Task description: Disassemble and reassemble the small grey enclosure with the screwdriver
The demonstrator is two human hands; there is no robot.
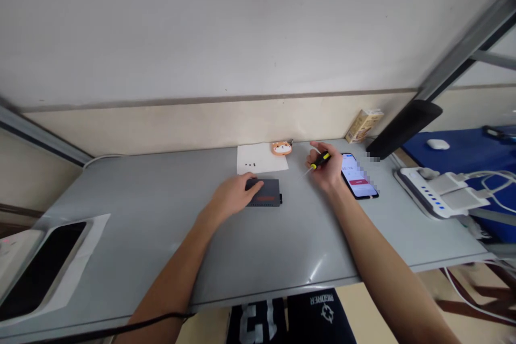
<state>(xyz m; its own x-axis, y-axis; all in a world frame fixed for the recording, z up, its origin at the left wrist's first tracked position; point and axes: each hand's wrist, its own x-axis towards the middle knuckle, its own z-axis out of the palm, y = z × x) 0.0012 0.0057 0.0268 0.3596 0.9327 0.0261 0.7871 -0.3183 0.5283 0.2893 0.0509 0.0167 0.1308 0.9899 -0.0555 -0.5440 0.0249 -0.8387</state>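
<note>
Near the middle of the grey desk (pixel 161 183) lies a small dark grey box-shaped device (pixel 268 192) with a connector on its right end. My left hand (pixel 236 193) grips the left part of this device, thumb on top and fingers along the far side. In my right hand (pixel 325 166) is a screwdriver (pixel 321 160) with a black and yellow handle. Its thin shaft points down and left, apart from the device. Behind the device, several tiny dark screws (pixel 250 164) rest on a sheet of white paper (pixel 260 153).
An orange animal-face pouch (pixel 281 148) sits on the paper's corner. Right of my right hand lies a lit phone (pixel 360 176). Farther right are a carton (pixel 364 124), a black upright object (pixel 405 128) and a white power strip (pixel 439 193). A dark-screened device (pixel 44 269) lies at left.
</note>
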